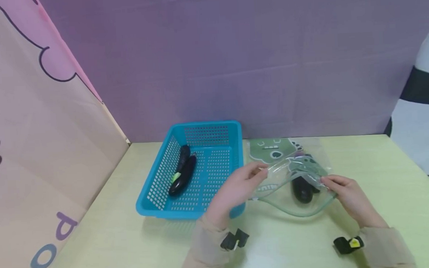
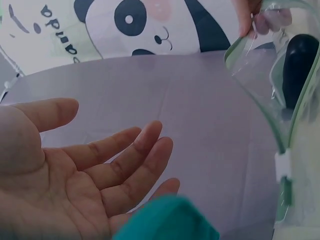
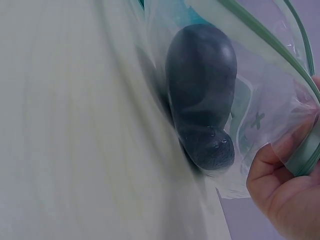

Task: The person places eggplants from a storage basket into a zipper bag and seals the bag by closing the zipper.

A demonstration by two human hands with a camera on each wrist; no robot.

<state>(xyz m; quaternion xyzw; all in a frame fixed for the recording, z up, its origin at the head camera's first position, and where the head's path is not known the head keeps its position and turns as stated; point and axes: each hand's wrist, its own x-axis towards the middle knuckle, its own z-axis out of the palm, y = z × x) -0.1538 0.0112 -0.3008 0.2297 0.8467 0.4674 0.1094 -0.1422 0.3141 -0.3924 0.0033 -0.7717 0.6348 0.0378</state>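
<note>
A clear zip bag (image 1: pixel 299 215) with green edging and a cartoon print lies on the table, its mouth spread toward me. Inside it are dark purple eggplants (image 1: pixel 302 190), with two rounded ends showing in the right wrist view. My right hand (image 1: pixel 350 197) pinches the right side of the bag's mouth between thumb and fingers. Between basket and bag, my left hand (image 1: pixel 235 187) is raised with nothing in it; the left wrist view shows its palm and loosely extended fingers (image 2: pixel 125 185). A white slider (image 2: pixel 283 166) sits at the bag's near corner.
A blue perforated basket (image 1: pixel 160 213) stands left of the bag, close beside my left forearm. Two eggplants (image 1: pixel 184 176) lie along its left side. Behind the table hangs a purple cloth (image 1: pixel 211 69), with printed panels at both sides.
</note>
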